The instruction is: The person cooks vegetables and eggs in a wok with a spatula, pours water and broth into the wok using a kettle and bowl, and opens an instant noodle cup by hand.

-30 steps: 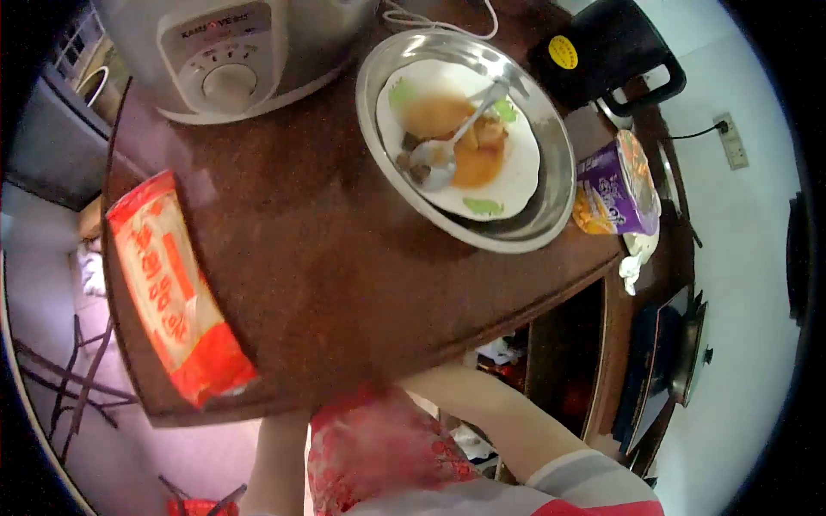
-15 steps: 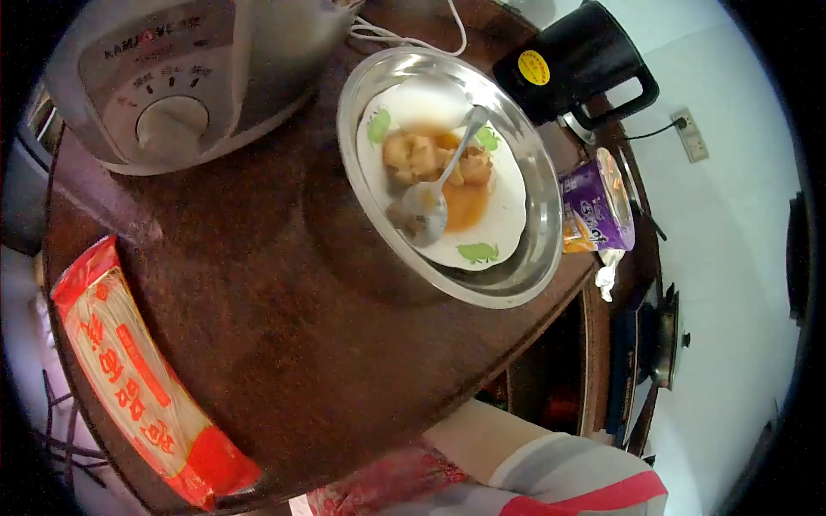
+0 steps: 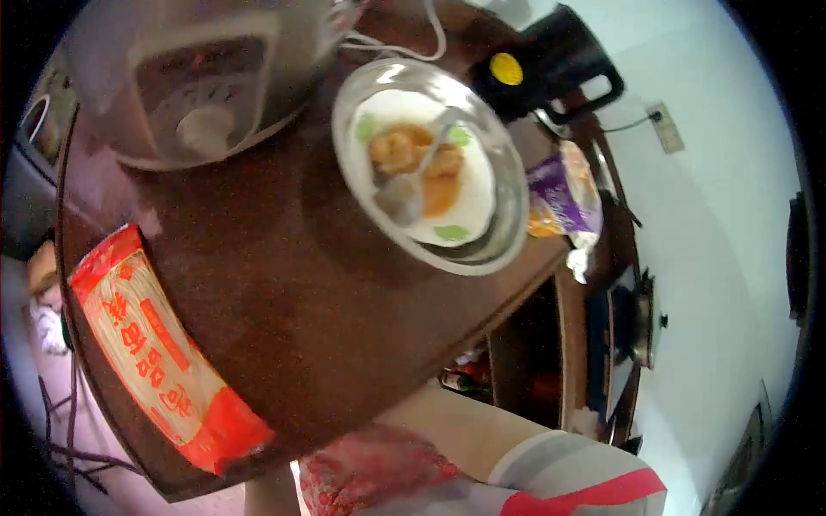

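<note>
In the head view I see neither of the hands, so I cannot tell how open they are or what they hold. The red-ended packet (image 3: 168, 353) lies at the near left of the bench (image 3: 284, 292). Farther right, a metal basin (image 3: 509, 219) holds a plate (image 3: 476, 198) with brown food (image 3: 397, 148) and a spoon (image 3: 403, 199). A cooker (image 3: 202, 90) stands far left, a black jug (image 3: 559, 64) far right, a purple cup (image 3: 555, 196) beside the basin.

2 hands hidden, cooker (image 3: 297, 73) cut off at top, its lettering (image 3: 200, 60) blurred, spoon (image 3: 402, 199) blurred
</note>
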Demonstrator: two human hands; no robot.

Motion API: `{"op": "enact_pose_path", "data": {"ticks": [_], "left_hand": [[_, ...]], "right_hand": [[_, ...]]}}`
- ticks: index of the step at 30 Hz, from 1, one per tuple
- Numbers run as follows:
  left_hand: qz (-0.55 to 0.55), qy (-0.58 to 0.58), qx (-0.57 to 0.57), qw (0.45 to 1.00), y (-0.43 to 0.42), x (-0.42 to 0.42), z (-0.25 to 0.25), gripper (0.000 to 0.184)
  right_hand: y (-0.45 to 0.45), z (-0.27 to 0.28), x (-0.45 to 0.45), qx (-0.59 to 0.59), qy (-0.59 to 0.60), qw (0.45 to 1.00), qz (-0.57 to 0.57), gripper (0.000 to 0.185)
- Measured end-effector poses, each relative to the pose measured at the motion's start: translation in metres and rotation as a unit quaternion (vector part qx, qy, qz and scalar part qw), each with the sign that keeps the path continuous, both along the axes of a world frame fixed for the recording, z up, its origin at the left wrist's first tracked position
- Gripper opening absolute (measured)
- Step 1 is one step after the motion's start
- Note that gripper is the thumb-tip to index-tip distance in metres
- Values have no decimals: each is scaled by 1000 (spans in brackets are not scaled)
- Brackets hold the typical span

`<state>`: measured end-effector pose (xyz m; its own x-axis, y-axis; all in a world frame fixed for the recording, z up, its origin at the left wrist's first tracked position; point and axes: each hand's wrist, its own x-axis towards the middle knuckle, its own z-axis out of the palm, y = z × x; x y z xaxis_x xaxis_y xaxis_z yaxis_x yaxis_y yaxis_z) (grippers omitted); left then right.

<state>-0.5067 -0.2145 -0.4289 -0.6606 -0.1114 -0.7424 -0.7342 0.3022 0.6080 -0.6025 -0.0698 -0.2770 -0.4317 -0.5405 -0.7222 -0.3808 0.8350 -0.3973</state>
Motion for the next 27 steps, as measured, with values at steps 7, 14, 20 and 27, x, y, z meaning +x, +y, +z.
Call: {"op": "enact_pose_path", "data": {"ticks": [7,14,20,27], "left_hand": [[-228,158,-20,961,-13,-17,70,22],[37,-129,206,969,5,84,236,21],[-7,-19,242,970,40,27,344,27],[-52,64,78,994,91,-34,394,34]], "right_hand": [[2,93,12,-78,67,995,17,22],[140,305,-82,-370,445,742,-339,22],[247,368,-306,-270,662,567,-409,60],[258,355,-424,-477,332,559,-592,40]]}}
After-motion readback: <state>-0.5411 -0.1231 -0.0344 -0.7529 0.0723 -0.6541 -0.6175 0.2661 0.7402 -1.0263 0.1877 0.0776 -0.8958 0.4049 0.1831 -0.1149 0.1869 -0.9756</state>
